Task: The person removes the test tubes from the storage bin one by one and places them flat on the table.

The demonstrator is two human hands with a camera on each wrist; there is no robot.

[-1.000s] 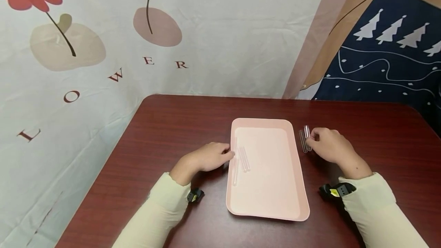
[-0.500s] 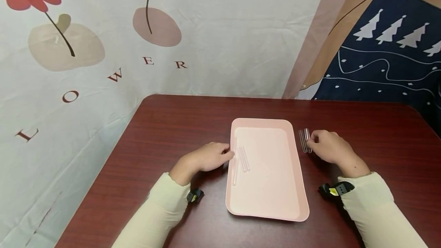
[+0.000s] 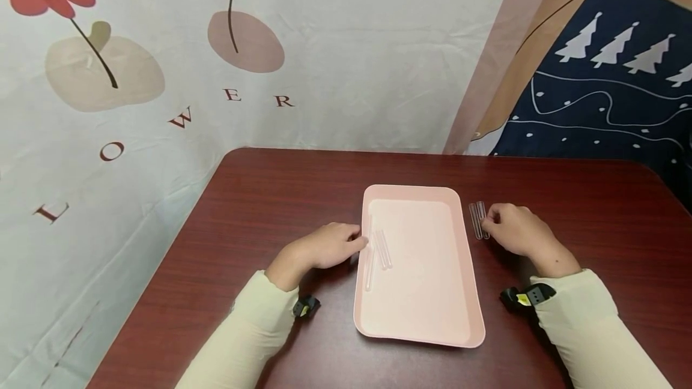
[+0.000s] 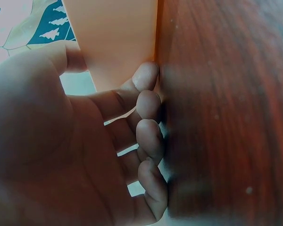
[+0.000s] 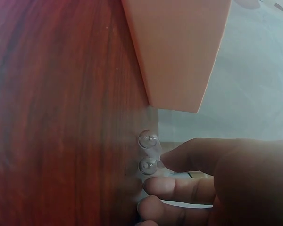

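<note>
Two clear glass test tubes lie side by side on the table just right of the pink tray (image 3: 427, 311). My right hand (image 3: 521, 230) pinches the right-hand test tube (image 5: 147, 165) between thumb and index finger. The other test tube (image 5: 147, 139) lies beside it, nearer the tray, its rounded end facing the wrist camera. Several more clear tubes (image 3: 384, 250) lie inside the tray along its left side. At the tray's left edge, my left hand (image 3: 327, 246) holds the rim, thumb over it and fingertips (image 4: 146, 76) low along the outer wall.
A dark red wooden table (image 3: 292, 182) bears everything. Behind it hangs a white cloth (image 3: 367, 77) with flowers and letters, and a navy cloth (image 3: 594, 107) with white trees at the right. Black wrist cameras (image 3: 306, 307) sit at both sleeves.
The right-hand test tube has shifted slightly toward me with my right hand, so its far end is now about level with its neighbour's. My left hand and the tray stay put.
</note>
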